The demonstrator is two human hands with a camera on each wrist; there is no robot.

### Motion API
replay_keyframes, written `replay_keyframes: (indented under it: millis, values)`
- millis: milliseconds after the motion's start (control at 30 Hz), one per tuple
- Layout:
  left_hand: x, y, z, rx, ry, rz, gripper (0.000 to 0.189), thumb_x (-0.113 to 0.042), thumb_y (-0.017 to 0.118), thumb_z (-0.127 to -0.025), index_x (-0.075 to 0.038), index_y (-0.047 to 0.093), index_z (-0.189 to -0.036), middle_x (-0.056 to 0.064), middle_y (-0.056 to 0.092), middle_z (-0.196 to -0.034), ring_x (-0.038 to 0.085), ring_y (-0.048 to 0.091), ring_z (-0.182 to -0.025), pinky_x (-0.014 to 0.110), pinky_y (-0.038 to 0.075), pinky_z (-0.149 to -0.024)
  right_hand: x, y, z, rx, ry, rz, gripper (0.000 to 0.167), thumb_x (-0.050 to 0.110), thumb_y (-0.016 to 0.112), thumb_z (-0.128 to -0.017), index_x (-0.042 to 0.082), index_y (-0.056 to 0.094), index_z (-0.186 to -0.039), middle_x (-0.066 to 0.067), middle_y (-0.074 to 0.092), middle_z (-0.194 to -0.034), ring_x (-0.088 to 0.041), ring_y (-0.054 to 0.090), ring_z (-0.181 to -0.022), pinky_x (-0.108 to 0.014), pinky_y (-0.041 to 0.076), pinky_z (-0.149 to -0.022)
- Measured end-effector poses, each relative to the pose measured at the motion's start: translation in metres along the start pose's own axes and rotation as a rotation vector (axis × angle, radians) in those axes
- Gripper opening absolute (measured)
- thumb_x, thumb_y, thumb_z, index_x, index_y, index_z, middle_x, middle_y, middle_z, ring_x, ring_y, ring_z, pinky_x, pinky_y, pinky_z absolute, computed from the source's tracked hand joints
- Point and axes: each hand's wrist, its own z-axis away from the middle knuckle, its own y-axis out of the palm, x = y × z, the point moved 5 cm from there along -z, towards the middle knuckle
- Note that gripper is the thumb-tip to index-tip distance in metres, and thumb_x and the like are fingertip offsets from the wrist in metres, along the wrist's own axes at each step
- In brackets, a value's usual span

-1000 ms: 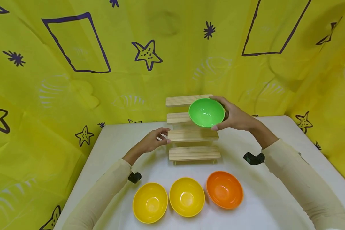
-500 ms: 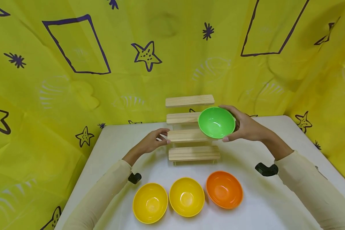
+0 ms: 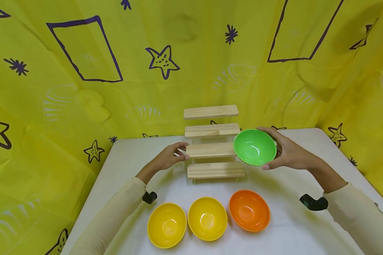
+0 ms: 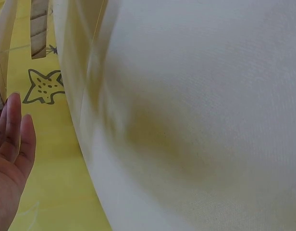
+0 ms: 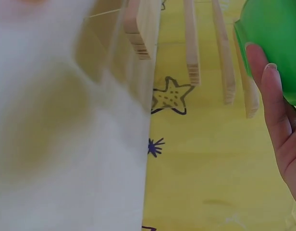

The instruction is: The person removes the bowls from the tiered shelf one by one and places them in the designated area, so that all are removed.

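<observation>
My right hand (image 3: 285, 150) grips a green bowl (image 3: 254, 147) by its right side, thumb at the near edge and fingers behind. The bowl is held up in the air at the right end of a tiered wooden shelf rack (image 3: 210, 150), its inside tipped toward the head camera. In the right wrist view, fingertips press against the green bowl's (image 5: 277, 43) outer wall. My left hand (image 3: 167, 156) holds the left end of a middle plank of the rack between thumb and index finger; the left wrist view shows its other fingers (image 4: 27, 139) fairly straight.
Two yellow bowls (image 3: 167, 225) and an orange bowl (image 3: 249, 210) stand in a row on the white table (image 3: 131, 212), in front of the rack. A yellow patterned sheet (image 3: 191, 81) hangs behind the table and along both sides.
My right hand has carried the green bowl right and downward in the head view, away from in front of the upper planks. My left hand stays at the rack's plank.
</observation>
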Motion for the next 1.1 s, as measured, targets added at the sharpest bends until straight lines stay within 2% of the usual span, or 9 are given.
replay_keyframes:
  millis: [500, 867, 1100]
  values:
    - [0.001, 0.001, 0.001, 0.004, 0.018, 0.007, 0.058, -0.027, 0.068, -0.098, -0.006, 0.047, -0.148, 0.019, 0.059, -0.133, 0.031, 0.063, -0.114, 0.043, 0.054, -0.092, -0.013, 0.001, 0.029, -0.029, 0.026, 0.047, 0.108, -0.006, 0.085, -0.07, 0.009, 0.021, -0.157, -0.003, 0.039, -0.14, -0.008, 0.059, -0.108, -0.03, 0.059, -0.079]
    - [0.002, 0.0, 0.0, 0.006, 0.013, 0.016, 0.059, -0.027, 0.068, -0.098, -0.006, 0.046, -0.148, 0.019, 0.059, -0.133, 0.031, 0.063, -0.115, 0.043, 0.054, -0.093, -0.019, 0.003, 0.042, -0.031, 0.047, 0.029, 0.109, -0.005, 0.085, -0.071, 0.01, 0.02, -0.158, -0.002, 0.037, -0.14, -0.007, 0.058, -0.107, -0.03, 0.059, -0.079]
    - [0.002, 0.0, 0.0, 0.01, 0.009, 0.018, 0.06, -0.028, 0.068, -0.098, -0.007, 0.046, -0.149, 0.018, 0.058, -0.135, 0.03, 0.062, -0.115, 0.043, 0.054, -0.094, -0.022, 0.005, 0.05, -0.025, 0.036, 0.041, 0.11, -0.005, 0.085, -0.071, 0.011, 0.02, -0.158, 0.006, 0.038, -0.139, -0.004, 0.058, -0.108, -0.029, 0.059, -0.079]
